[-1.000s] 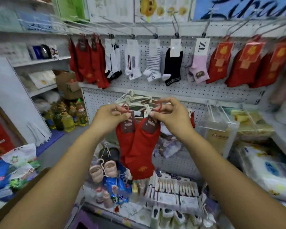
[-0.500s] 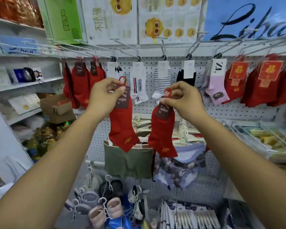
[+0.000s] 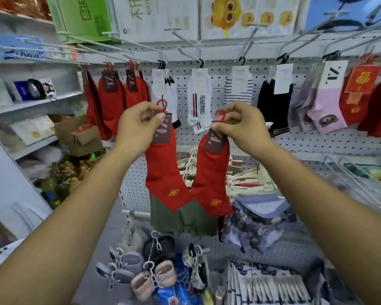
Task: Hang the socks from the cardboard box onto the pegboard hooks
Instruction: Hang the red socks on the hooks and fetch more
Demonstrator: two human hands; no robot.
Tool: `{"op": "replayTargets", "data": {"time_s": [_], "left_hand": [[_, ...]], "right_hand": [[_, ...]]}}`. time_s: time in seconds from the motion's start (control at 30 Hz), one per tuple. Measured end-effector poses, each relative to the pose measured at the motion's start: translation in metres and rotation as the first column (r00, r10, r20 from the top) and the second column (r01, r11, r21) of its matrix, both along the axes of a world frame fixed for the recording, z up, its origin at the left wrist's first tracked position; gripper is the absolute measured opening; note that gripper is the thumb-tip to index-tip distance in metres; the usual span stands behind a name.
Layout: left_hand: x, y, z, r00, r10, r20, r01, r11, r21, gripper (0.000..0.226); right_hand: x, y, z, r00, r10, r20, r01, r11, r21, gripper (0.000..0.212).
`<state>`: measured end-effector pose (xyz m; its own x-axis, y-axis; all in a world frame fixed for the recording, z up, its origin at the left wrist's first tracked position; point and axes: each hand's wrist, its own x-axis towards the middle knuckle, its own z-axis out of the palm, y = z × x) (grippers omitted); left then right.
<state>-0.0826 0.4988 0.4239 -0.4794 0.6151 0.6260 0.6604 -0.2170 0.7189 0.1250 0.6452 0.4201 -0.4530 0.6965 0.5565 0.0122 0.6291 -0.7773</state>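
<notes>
My left hand [image 3: 139, 126] pinches the brown label of a red sock pair [image 3: 163, 170]; its red plastic hanger sticks up above my fingers. My right hand [image 3: 240, 126] pinches the label and red hanger of a second red sock pair [image 3: 211, 183]. Both pairs hang down in front of the white pegboard [image 3: 306, 142], below the row of long metal hooks [image 3: 110, 58]. Red socks [image 3: 119, 97] with the same labels hang on the left hooks. An open cardboard box [image 3: 77, 137] sits on the shelf at the left.
White, striped, black and pink socks [image 3: 326, 106] hang along the upper hook row, with more red ones at the right. Below hang green and patterned underwear [image 3: 257, 223], white hangers and small slippers [image 3: 154, 278]. Shelves with goods stand at the left.
Both hands have lifted the two red sock pairs from low in front of me up toward the hook row and pulled them apart. The view has tilted upward.
</notes>
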Motion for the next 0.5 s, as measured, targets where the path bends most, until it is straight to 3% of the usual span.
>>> {"op": "replayTargets", "data": {"time_s": [0.5], "left_hand": [[-0.030,-0.016,-0.052,0.928,0.372,0.031,-0.371,0.928,-0.022,0.012]], "right_hand": [[-0.066,0.030,-0.018,0.942,0.298,0.156,-0.295,0.955,-0.039,0.029]]}}
